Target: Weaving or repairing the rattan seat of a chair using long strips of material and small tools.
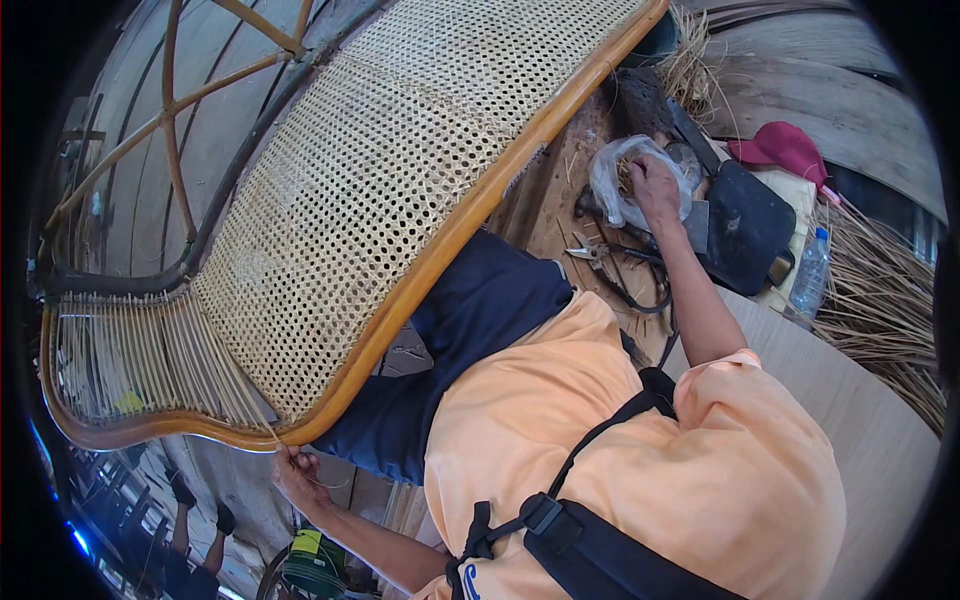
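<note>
Across my lap leans a large curved wooden frame [440,257] with a woven cane panel [370,190]. At its lower left part, thin cane strands [170,355] run side by side without cross weaving. My left hand [303,480] is just under the rim, its fingers pinched round a thin cane strand [272,432] at the frame's edge. Over on the right, my right hand [655,190] reaches into a clear plastic bag [607,180] holding small brownish pieces. Those fingers are bent together and partly hidden, so what they grip cannot be made out.
Pliers [590,252] lie on the wooden boards below the plastic bag. Beside it are a black bag [750,225], a red cap [780,150], a clear bottle [810,275] and loose cane strands [885,310]. Another person's legs [215,550] show at lower left.
</note>
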Demonstrator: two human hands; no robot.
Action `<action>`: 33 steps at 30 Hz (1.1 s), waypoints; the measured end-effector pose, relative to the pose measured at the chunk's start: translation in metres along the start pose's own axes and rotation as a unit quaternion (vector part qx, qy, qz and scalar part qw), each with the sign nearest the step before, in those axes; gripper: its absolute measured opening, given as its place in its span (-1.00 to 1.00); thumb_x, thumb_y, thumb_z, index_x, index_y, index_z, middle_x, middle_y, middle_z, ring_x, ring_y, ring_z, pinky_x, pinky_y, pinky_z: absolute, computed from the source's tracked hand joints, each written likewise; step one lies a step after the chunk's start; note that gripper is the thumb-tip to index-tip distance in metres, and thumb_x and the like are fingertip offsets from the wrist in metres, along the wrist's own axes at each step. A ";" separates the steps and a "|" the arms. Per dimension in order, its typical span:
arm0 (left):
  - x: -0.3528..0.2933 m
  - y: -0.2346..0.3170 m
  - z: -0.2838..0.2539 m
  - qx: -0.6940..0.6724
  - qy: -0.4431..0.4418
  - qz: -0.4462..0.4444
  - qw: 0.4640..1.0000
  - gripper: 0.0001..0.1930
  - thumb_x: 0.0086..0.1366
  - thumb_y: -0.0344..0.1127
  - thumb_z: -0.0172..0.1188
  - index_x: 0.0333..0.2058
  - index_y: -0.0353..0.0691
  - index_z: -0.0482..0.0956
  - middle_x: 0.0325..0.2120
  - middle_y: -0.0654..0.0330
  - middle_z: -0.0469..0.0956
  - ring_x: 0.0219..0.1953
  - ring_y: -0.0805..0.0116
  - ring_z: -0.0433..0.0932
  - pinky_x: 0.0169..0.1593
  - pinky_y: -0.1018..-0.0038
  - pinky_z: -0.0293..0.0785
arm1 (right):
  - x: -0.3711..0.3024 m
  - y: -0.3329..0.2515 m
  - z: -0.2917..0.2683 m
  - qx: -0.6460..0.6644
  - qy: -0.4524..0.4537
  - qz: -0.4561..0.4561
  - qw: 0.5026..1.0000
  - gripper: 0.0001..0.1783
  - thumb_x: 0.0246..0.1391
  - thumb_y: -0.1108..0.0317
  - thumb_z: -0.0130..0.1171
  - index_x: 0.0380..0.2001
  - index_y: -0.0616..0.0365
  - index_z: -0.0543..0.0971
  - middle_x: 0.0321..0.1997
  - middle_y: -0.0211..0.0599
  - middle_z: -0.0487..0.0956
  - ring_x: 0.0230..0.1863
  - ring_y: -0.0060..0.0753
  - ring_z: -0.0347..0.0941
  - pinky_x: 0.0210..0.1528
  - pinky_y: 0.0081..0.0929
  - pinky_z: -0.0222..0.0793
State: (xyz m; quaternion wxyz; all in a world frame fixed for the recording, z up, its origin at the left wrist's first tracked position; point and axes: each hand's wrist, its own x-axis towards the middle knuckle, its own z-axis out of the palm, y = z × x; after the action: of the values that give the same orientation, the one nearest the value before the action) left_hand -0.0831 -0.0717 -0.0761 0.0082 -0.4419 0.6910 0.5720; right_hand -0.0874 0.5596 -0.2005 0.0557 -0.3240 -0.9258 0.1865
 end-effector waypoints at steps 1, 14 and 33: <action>0.000 0.000 -0.001 0.004 0.000 0.004 1.000 -0.70 0.24 -0.14 0.05 -0.57 -0.20 0.42 -0.80 0.34 0.27 -0.75 0.55 0.27 -0.67 0.64 0.24 | 0.002 -0.007 0.004 -0.040 -0.020 0.018 0.999 -0.75 0.03 0.25 0.00 -0.29 0.15 0.51 -0.22 -0.05 0.52 -0.15 -0.01 0.43 -0.10 -0.24 0.31; -0.002 0.000 0.006 -0.012 -0.021 -0.018 1.000 -0.70 0.24 -0.13 0.06 -0.56 -0.20 0.42 -0.78 0.34 0.29 -0.74 0.55 0.28 -0.66 0.66 0.25 | -0.002 0.024 -0.030 0.324 -0.129 0.166 0.922 -0.89 0.07 0.39 0.05 -0.46 0.18 0.42 -0.61 -0.47 0.42 -0.69 -0.68 0.34 -0.66 -0.68 0.21; -0.005 0.001 -0.001 -0.052 -0.004 -0.038 0.998 -0.74 0.16 -0.29 0.06 -0.65 -0.27 0.47 -0.80 0.28 0.33 -0.76 0.52 0.33 -0.64 0.62 0.28 | -0.014 -0.183 -0.049 0.506 -0.280 0.038 0.815 -0.80 0.12 0.42 0.02 -0.17 0.20 0.41 -0.43 -0.39 0.47 -0.45 -0.59 0.39 -0.46 -0.68 0.30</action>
State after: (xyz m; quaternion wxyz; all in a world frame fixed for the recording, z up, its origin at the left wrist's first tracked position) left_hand -0.0801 -0.0693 -0.0720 0.0091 -0.4652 0.6433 0.6080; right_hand -0.1714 0.4347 -0.0848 -0.0571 -0.2187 -0.6633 0.7134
